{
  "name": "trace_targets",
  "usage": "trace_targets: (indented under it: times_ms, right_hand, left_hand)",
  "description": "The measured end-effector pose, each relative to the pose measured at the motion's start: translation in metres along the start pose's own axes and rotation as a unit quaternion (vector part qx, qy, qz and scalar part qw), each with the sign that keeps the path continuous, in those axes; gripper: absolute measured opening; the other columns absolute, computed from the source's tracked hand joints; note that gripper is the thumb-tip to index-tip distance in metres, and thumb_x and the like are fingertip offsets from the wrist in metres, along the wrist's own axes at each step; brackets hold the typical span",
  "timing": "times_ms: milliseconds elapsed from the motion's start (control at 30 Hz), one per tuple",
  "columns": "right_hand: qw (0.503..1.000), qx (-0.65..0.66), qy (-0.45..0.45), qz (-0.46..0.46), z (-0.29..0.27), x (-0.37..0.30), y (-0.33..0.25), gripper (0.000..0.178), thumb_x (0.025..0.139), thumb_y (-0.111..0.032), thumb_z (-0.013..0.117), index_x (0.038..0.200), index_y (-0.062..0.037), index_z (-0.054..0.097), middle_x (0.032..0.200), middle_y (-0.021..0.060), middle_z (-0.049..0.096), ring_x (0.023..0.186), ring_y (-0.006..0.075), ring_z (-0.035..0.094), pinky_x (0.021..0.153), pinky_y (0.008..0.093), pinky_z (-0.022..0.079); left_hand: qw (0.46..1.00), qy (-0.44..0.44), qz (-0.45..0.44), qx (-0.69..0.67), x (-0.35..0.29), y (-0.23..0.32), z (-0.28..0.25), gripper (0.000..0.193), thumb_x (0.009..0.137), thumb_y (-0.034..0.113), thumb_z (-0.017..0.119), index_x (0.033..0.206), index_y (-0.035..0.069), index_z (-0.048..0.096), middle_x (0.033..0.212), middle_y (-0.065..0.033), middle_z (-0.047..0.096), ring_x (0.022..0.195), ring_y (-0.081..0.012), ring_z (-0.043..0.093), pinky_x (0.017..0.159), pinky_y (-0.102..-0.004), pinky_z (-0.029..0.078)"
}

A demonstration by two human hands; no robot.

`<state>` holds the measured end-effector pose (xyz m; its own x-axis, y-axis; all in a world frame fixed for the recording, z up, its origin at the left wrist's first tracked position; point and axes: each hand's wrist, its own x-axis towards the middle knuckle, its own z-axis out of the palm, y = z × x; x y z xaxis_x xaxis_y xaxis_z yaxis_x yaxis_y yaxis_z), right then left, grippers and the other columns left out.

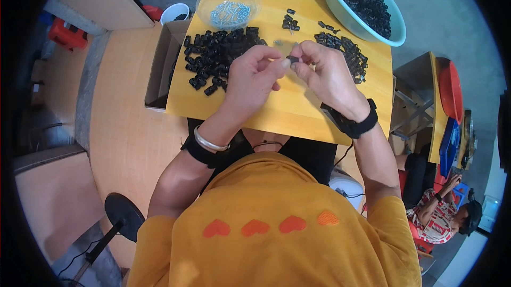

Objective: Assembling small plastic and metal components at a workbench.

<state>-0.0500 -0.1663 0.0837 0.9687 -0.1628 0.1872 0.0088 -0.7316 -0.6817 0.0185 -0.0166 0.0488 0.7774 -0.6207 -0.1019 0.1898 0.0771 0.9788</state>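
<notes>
Over the yellow table [255, 108], my left hand [253, 76] and my right hand [330, 71] meet fingertip to fingertip. Pinched between them is a small black plastic part [292, 59]; its exact kind is partly hidden by the fingers. Beside my left hand spreads a heap of short black cylindrical pieces [211, 55]. Smaller, flatter black pieces [352, 55] lie in a pile behind and to the right of my right hand. A few black pieces [290, 23] sit apart beyond my fingers.
A clear bowl [254, 0] of small shiny screws stands at the far left of the table. At the far right, a pale teal basin [396, 34] holds many black pieces. A cardboard box [155, 87] adjoins the left edge. Another person [434, 212] sits at right.
</notes>
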Motion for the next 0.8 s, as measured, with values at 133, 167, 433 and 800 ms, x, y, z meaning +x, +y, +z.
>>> trace_targets:
  times_ms: [133,167,433,800]
  right_hand:
    - [0.999,0.010,0.007,-0.033,0.003,-0.017,-0.011,0.011,0.076,-0.001,0.061,0.086,0.0006,0.058,0.073,0.0167,0.058,0.070,0.0326,0.060,0.062,0.0348,0.047]
    - [0.998,0.060,0.014,-0.018,0.004,-0.021,-0.013,0.012,0.076,-0.001,0.062,0.088,0.0002,0.058,0.073,0.0143,0.058,0.070,0.0282,0.060,0.062,0.0326,0.047]
    - [0.982,0.163,0.093,-0.025,0.016,-0.043,-0.005,0.012,0.079,-0.001,0.063,0.091,-0.0007,0.060,0.074,0.0079,0.058,0.070,0.0177,0.058,0.065,0.0269,0.046]
    - [0.993,0.066,0.095,-0.037,0.013,-0.042,-0.004,0.005,0.078,-0.003,0.064,0.083,-0.0014,0.062,0.074,0.0104,0.059,0.070,0.0242,0.059,0.063,0.0303,0.046]
  left_hand:
    - [0.997,-0.025,-0.019,-0.075,-0.007,-0.004,0.005,0.014,0.088,0.014,0.060,0.093,0.001,0.059,0.075,-0.0058,0.064,0.060,-0.0085,0.058,0.054,-0.0215,0.047]
    - [0.991,-0.027,-0.048,-0.121,-0.010,-0.002,0.003,0.013,0.088,0.014,0.059,0.094,0.002,0.059,0.075,-0.0057,0.064,0.061,-0.0092,0.059,0.054,-0.0218,0.047]
    - [0.952,-0.058,-0.138,-0.269,-0.021,-0.006,-0.001,0.013,0.091,0.017,0.055,0.094,0.005,0.060,0.079,-0.0063,0.067,0.065,-0.0118,0.062,0.059,-0.0226,0.049]
    - [0.966,-0.041,-0.146,-0.211,-0.025,-0.005,0.009,0.017,0.090,0.010,0.056,0.102,-0.001,0.059,0.079,-0.0080,0.064,0.065,-0.0139,0.062,0.058,-0.0236,0.050]
